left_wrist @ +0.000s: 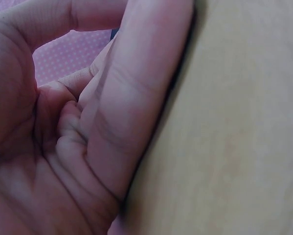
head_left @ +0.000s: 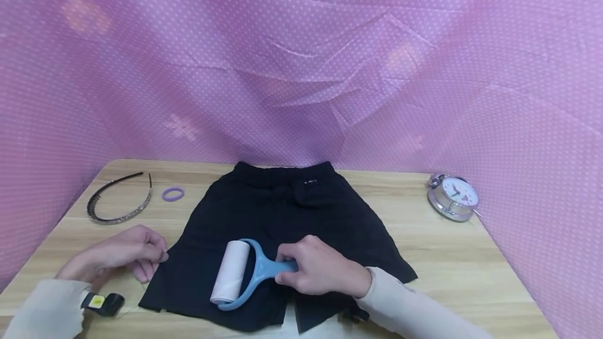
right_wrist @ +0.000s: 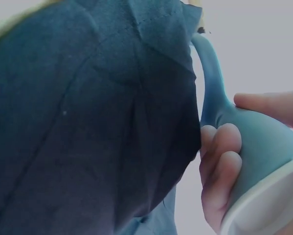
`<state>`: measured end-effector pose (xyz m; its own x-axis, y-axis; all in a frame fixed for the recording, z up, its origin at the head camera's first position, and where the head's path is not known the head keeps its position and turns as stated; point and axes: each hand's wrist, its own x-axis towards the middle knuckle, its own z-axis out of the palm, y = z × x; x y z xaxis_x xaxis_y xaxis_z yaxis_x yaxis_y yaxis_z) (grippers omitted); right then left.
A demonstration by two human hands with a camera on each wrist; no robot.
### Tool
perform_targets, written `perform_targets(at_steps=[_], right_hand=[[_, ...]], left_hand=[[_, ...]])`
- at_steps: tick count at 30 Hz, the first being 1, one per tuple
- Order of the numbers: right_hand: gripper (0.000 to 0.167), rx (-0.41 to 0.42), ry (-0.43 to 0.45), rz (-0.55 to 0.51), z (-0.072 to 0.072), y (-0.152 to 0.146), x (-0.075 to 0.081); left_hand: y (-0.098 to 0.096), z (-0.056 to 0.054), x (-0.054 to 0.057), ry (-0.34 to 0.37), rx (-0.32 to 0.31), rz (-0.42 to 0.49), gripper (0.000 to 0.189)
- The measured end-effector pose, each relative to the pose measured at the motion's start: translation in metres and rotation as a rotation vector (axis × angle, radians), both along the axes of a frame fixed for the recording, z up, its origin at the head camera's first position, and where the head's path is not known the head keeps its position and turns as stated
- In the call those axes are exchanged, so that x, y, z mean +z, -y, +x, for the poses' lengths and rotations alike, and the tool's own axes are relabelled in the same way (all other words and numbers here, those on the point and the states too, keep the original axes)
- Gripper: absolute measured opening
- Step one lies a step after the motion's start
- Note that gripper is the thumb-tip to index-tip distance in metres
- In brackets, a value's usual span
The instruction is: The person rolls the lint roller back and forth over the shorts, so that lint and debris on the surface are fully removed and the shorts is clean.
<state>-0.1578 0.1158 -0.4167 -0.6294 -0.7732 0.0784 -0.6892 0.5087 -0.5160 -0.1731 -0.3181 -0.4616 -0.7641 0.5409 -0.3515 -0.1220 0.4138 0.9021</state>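
Note:
Black shorts (head_left: pixel 278 208) lie spread flat on the wooden table, waistband at the far side. My right hand (head_left: pixel 320 268) grips the blue handle of a lint roller (head_left: pixel 264 271). Its white paper roll (head_left: pixel 230 271) lies over the left leg of the shorts. In the right wrist view, fingers wrap the lint roller's handle (right_wrist: pixel 259 142) beside the dark cloth (right_wrist: pixel 97 122). At the left side edge of the shorts, my left hand (head_left: pixel 124 252) pinches the fabric between thumb and forefinger. The left wrist view shows mostly the palm and curled fingers (left_wrist: pixel 131 73), hiding most of the cloth.
A dark headband (head_left: pixel 118 219) and a purple ring-shaped band (head_left: pixel 172 194) lie on the table (head_left: pixel 198 171) at the far left. A silver alarm clock (head_left: pixel 454 198) sits at the right, near the table's edge. A pink dotted curtain (head_left: pixel 301 67) hangs around the back and sides.

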Motion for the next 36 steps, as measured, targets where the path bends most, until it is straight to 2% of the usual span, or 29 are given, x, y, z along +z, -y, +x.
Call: perform_targets(at_steps=[14,31,36], right_hand=[[0.010,0.002,-0.036,0.000,0.000,-0.005,0.000],[0.008,-0.005,0.023,0.002,-0.005,-0.020,0.001],[0.008,-0.014,0.052,-0.011,-0.005,-0.025,0.002]], left_hand=[[0.000,0.001,0.000,0.013,-0.011,-0.002,0.019],[0.002,-0.001,-0.002,0.034,0.002,0.035,0.019],[0.002,-0.001,-0.002,0.040,0.008,0.020,0.017]])
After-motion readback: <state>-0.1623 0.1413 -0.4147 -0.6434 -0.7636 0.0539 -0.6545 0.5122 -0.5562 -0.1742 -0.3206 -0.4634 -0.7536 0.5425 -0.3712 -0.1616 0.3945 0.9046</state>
